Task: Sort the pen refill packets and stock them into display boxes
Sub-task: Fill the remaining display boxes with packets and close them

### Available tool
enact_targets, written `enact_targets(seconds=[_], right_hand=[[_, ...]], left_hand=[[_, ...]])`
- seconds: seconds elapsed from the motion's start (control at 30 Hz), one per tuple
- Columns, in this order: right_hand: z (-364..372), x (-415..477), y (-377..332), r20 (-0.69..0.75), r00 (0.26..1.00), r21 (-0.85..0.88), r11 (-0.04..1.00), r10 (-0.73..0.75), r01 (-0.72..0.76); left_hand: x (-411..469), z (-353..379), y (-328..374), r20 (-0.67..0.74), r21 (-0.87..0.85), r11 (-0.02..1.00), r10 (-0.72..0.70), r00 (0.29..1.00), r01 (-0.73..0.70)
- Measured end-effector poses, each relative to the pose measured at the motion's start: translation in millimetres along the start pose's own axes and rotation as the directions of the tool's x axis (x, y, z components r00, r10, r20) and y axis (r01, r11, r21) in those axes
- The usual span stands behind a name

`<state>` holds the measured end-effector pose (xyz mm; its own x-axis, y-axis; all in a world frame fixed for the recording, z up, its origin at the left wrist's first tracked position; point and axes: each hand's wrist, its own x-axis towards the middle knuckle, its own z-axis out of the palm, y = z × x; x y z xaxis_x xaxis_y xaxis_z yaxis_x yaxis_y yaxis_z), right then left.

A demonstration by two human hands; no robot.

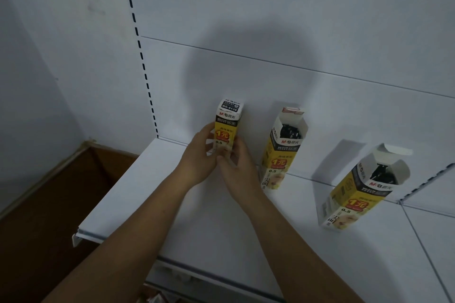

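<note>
Three yellow, black and white pen refill boxes stand on a white shelf (221,233). The left box (227,122) has its top closed and stands upright near the back panel. My left hand (199,157) grips its lower left side and my right hand (237,167) grips its lower right side. The middle box (280,152) has its top flap open, with dark refills showing inside, and it leans against the back panel. The right box (357,192) is open too, with dark refills inside, and tilts to the right.
The white back panel (270,19) has a slotted upright (142,56) at the left. A brown floor (49,204) lies below the shelf's left edge. A thin wire divider (423,238) crosses the shelf at the right. Something small and unclear shows under the shelf's front edge.
</note>
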<state>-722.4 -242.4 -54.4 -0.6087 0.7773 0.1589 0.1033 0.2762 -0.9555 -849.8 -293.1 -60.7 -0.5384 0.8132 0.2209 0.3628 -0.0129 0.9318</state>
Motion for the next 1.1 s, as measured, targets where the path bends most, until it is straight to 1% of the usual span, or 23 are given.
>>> enact_targets(seconds=[0.07, 0.17, 0.2, 0.33, 0.4, 0.47, 0.57, 0.67, 0.73, 0.8, 0.87, 0.93, 1.0, 1.03, 1.1], right_hand=[[1.6, 6.6, 0.4, 0.004, 1.0, 0.003, 1.0, 0.03, -0.03], [0.5, 3.5, -4.7, 0.019, 0.999, 0.005, 0.999, 0.036, -0.036], [-1.7, -1.7, -9.1, 0.023, 0.999, -0.002, 1.0, 0.03, -0.03], [-18.8, -34.5, -24.5, 0.053, 0.998, -0.129, 0.991, -0.037, 0.044], [-31.9, -49.9, -27.9, 0.043, 0.995, -0.181, 0.979, -0.086, 0.093], [-48.0, -60.9, -30.6, 0.01, 0.991, -0.19, 0.973, -0.133, 0.132], [-75.9, -70.7, -37.0, -0.068, 0.972, -0.244, 0.948, -0.225, 0.202], [-99.4, -73.9, -45.2, -0.187, 0.905, -0.309, 0.897, -0.383, 0.316], [-109.2, -70.5, -46.0, -0.278, 0.855, -0.324, 0.881, -0.438, 0.346], [-115.5, -64.1, -44.7, -0.355, 0.84, -0.298, 0.902, -0.41, 0.314], [-118.7, -55.4, -43.0, -0.386, 0.871, -0.22, 0.947, -0.305, 0.234], [-119.1, -44.9, -42.0, -0.35, 0.922, -0.108, 0.984, -0.168, 0.138], [-118.0, -34.5, -40.4, -0.298, 0.951, -0.014, 0.997, -0.079, 0.078], [-117.7, -31.1, -39.4, -0.286, 0.956, 0.014, 0.997, -0.068, 0.075], [-117.7, -29.9, -36.1, -0.278, 0.957, 0.011, 0.996, -0.084, 0.091]], left_hand=[[3.7, -1.3, -2.9, 0.017, -0.027, 1.0, -0.015, 1.0, 0.016], [1.4, -3.7, -6.0, 0.042, 0.003, 1.0, -0.027, 0.999, 0.027], [-1.2, -4.7, -5.5, 0.024, 0.017, 0.999, -0.03, 0.999, 0.03], [-21.3, -10.7, 2.3, -0.191, 0.1, 0.994, 0.063, 0.98, -0.044], [-37.2, -7.5, 15.6, -0.218, 0.095, 0.992, 0.104, 0.97, -0.085], [-51.4, 1.3, 30.8, -0.178, 0.112, 0.984, 0.155, 0.972, -0.137], [-59.6, 18.7, 50.8, -0.074, 0.133, 0.966, 0.231, 0.97, -0.22], [-56.6, 35.8, 65.6, -0.035, 0.086, 0.951, 0.301, 0.953, -0.297], [-52.2, 47.8, 73.6, -0.036, 0.04, 0.955, 0.294, 0.955, -0.293], [-44.4, 60.7, 78.0, -0.018, 0.027, 0.964, 0.267, 0.964, -0.266], [-34.5, 72.3, 78.4, -0.003, 0.024, 0.97, 0.244, 0.97, -0.243], [-26.6, 81.7, 78.2, 0.007, -0.004, 0.972, 0.236, 0.972, -0.235], [-22.9, 89.6, 77.3, 0.012, -0.032, 0.962, 0.272, 0.962, -0.272], [-22.4, 92.5, 77.1, 0.014, -0.049, 0.955, 0.292, 0.956, -0.291], [-23.3, 94.3, 78.1, 0.026, -0.075, 0.945, 0.321, 0.947, -0.318]])
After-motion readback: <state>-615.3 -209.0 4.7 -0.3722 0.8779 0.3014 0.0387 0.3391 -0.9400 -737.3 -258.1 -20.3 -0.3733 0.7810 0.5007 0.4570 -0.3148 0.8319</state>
